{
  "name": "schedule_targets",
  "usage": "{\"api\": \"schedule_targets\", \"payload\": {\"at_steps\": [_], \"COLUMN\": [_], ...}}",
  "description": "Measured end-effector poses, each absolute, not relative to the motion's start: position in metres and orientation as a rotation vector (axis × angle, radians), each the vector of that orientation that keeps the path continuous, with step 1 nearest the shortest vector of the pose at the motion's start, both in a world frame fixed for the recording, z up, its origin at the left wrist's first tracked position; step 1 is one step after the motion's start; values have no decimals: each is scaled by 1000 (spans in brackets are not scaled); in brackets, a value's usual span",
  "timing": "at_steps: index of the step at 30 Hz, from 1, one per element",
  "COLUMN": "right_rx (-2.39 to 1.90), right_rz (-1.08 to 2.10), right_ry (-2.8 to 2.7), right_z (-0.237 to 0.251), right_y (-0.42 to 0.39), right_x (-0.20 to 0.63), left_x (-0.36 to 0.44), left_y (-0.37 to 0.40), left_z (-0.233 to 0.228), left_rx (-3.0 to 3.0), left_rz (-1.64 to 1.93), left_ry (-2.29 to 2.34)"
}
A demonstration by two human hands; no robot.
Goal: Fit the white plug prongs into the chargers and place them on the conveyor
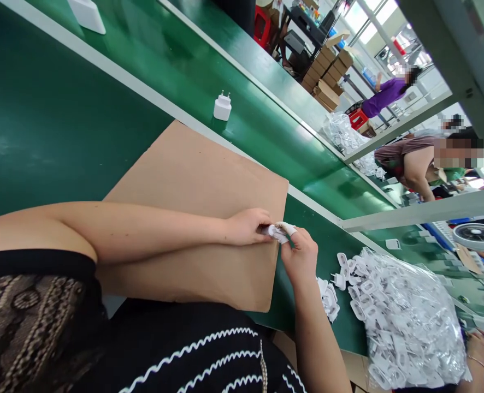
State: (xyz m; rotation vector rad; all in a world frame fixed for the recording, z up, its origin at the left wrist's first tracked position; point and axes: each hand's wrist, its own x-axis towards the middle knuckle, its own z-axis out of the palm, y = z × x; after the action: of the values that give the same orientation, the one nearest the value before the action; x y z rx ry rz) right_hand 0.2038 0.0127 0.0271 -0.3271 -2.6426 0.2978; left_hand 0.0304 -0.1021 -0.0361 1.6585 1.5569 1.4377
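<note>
My left hand (248,226) and my right hand (301,256) meet over the edge of a brown cardboard sheet (193,180), and both pinch a small white charger part (275,232) between their fingertips. A white wrap covers one fingertip of my right hand. Just beyond my right hand lies a small heap of white chargers (330,297) on the green table.
A large pile of bagged white chargers (406,316) lies to the right. One white charger (222,106) stands on the green conveyor belt (266,125); a white box (87,13) sits further up. Other people work beyond, near stacked cartons (328,71) and a fan (478,236).
</note>
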Motion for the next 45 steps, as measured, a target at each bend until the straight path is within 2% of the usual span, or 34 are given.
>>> {"api": "schedule_targets", "payload": {"at_steps": [6, 13, 17, 21, 25, 28, 33, 40, 42, 45], "right_rx": [-420, -555, -629, -1200, -1599, -1555, -1477, -1318, -1193, -1108], "right_rz": [268, 556, 376, 30, 180, 294, 298, 80, 82, 87], "right_ry": [-2634, -2549, -2479, -2338, -2351, -2395, -2386, -2252, -2193, -2118], "right_z": [24, 13, 9, -11, -24, -23, -18, -21, -17, -1], "right_y": [11, -4, -26, -45, -37, -13, 33, 52, 51, 49], "right_x": [200, 215, 271, 344, 373, 368, 360, 360, 360, 352], "left_x": [28, 43, 42, 23, -12, -37, -70, -122, -126, -116], "left_y": [-103, -109, -111, -101, -54, -8, 44, 68, 67, 59], "left_z": [-35, -32, -36, -34, -26, -14, 3, -31, -40, -41], "left_rx": [1628, 1540, 1482, 1528, 1508, 1443, 1343, 1163, 1100, 1031], "left_rz": [1435, 1382, 1312, 1128, 1114, 1089, 1043, 980, 1044, 1354], "left_ry": [1561, 1612, 1608, 1682, 1870, 2044, 2340, 2621, 2619, 2709]}}
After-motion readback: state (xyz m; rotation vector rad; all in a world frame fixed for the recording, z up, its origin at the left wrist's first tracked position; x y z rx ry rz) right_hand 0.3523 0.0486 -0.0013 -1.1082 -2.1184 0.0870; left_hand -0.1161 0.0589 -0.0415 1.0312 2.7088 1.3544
